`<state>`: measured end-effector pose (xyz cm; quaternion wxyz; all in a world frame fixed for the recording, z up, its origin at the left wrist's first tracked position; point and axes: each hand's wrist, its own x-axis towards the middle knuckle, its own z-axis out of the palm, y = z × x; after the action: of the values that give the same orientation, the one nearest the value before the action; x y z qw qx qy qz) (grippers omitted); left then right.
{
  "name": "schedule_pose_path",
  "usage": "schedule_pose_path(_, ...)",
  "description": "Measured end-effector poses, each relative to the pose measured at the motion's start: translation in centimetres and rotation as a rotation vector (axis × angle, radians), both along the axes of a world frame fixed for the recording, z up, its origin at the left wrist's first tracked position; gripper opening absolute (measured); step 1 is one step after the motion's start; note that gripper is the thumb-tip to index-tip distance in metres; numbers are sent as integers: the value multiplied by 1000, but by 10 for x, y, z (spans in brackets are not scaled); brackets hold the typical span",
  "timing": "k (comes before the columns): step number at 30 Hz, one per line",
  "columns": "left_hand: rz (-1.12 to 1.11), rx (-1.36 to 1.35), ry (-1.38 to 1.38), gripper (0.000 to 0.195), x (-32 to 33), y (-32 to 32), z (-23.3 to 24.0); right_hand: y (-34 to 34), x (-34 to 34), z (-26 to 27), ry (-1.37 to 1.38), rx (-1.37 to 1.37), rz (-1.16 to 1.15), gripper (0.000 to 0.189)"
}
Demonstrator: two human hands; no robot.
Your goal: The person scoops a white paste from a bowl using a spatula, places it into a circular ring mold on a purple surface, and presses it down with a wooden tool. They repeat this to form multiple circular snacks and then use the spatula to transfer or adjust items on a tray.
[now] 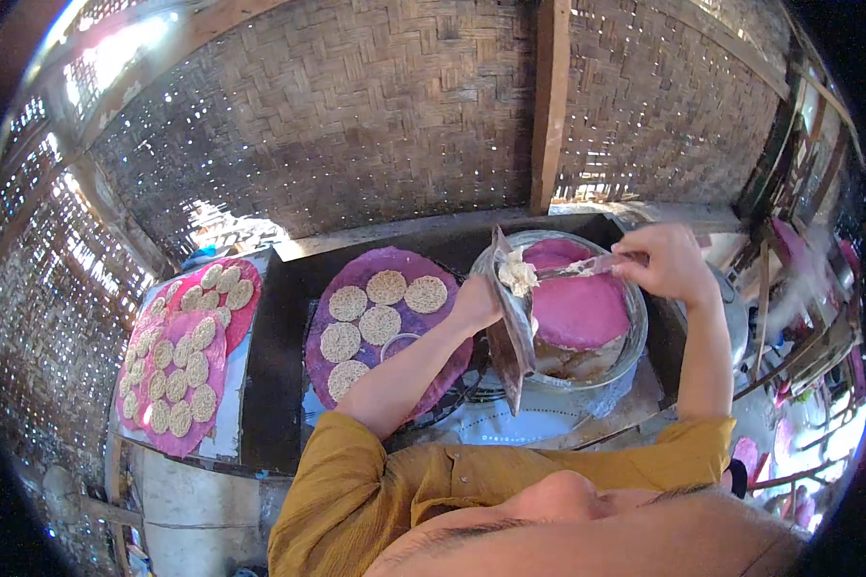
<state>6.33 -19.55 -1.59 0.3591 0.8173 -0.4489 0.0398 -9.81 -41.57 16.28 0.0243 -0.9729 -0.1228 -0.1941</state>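
Note:
My left hand (482, 303) holds a flat, dark wooden board or similar piece (511, 335), tilted nearly on edge. Pale, sticky dough (517, 274) clings near its top. My right hand (660, 263) grips the handle of a knife or narrow spatula (574, 270), whose blade touches the dough. Beneath them a pink sheet (581, 306) lies over the contents of a wide metal basin (639, 324). Left of my left hand, several round, textured pale discs (380, 324) lie on a purple sheet (404, 267), where a ring (398, 348) shows partly behind my forearm.
More pale discs (177, 384) cover overlapping pink sheets (216, 346) on a surface at the left. A dark ledge (267, 360) borders the work area. Woven bamboo walls (332, 108) and a wooden post (550, 108) stand behind. A rounded metal pot (732, 310) sits at the right.

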Motion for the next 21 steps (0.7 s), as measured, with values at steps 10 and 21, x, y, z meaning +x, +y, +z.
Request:
schedule_pose_path(10, 72, 142, 226, 49, -34, -6, 40, 53, 38, -23, -11, -369, 240, 15)
schedule_pose_path(21, -358, -662, 1282, 33, 31, -6, -33, -18, 7, -13, -255, 41, -48, 22)
